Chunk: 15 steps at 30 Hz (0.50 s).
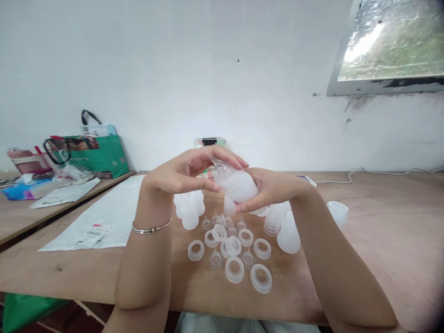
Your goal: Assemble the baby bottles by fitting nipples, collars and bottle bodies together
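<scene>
Between my two hands, above the table, a translucent white feeding bottle (239,184) lies tilted, its clear teat pointing up and left. My left hand (194,172) curls around the teat end, thumb below and fingers above. The bottle's rounded body is gripped in my right hand (268,186). Below lie several frosted collar rings (234,269) and several clear silicone teats (215,260). A cluster of white bottle bodies (190,208) stands to the left. On the right are clear caps (272,219) and another white bottle body (288,235), partly hidden by my right arm.
A white mailing bag (104,217) lies flat on the left of the wooden table (208,296). A green shopping bag (100,155) stands on the far-left table. At right is a translucent cup (337,212), with a white cable (347,179) along the wall.
</scene>
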Each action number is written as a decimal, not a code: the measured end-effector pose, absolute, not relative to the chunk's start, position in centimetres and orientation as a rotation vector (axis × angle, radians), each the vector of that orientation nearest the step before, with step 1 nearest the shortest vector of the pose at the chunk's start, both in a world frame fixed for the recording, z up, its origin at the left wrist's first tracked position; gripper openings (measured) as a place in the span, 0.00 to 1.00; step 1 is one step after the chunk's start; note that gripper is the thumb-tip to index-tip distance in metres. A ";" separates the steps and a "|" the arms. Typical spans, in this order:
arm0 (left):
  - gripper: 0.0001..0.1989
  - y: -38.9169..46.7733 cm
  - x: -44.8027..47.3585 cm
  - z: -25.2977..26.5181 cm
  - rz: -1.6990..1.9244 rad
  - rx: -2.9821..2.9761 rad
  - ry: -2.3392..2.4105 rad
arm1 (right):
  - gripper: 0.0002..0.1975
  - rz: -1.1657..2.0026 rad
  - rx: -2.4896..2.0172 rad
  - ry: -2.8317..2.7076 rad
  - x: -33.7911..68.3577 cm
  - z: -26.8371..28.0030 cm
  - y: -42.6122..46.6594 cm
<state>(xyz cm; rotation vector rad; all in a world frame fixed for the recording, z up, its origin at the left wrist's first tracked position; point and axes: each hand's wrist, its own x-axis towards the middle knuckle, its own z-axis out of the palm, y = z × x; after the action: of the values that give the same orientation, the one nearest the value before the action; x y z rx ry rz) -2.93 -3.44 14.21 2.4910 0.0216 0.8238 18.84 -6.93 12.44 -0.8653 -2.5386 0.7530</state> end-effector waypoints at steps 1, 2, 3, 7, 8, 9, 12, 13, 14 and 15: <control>0.19 -3.4 -2.9 14.2 0.768 2.497 -0.013 | 0.21 0.796 -0.830 -2.566 19.0 12.5 -6.8; 0.21 -3.4 -2.8 14.3 0.726 2.502 -0.023 | 0.21 0.815 -0.812 -2.573 19.1 12.5 -6.7; 0.23 -3.5 -2.8 14.3 0.700 2.509 -0.012 | 0.21 0.819 -0.807 -2.562 19.1 12.5 -6.7; 0.32 -3.7 -2.5 14.5 0.800 2.496 0.097 | 0.23 0.822 -0.839 -2.476 19.2 12.6 -6.8; 0.32 -3.9 -2.4 14.4 0.866 2.482 0.139 | 0.24 0.811 -0.859 -2.460 19.2 12.6 -6.8; 0.30 -4.0 -2.2 14.4 0.934 2.473 0.202 | 0.25 0.791 -0.883 -2.447 19.3 12.5 -6.8; 0.21 -4.6 -1.7 14.3 1.113 2.485 0.506 | 0.25 0.703 -0.962 -2.423 19.5 12.5 -6.8; 0.19 -4.8 -1.6 14.3 1.140 2.493 0.614 | 0.24 0.681 -0.985 -2.414 19.5 12.5 -6.8; 0.18 -4.9 -1.4 14.2 1.144 2.503 0.696 | 0.23 0.667 -1.008 -2.406 19.6 12.5 -6.8; 0.17 -5.0 -1.4 14.2 1.129 2.517 0.747 | 0.23 0.656 -1.033 -2.400 19.7 12.5 -6.8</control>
<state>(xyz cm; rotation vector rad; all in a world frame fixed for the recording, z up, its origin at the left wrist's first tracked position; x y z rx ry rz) -1.38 -5.02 14.22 2.5165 0.7466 1.1288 19.70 -6.80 12.49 -1.0330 -2.3998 0.6558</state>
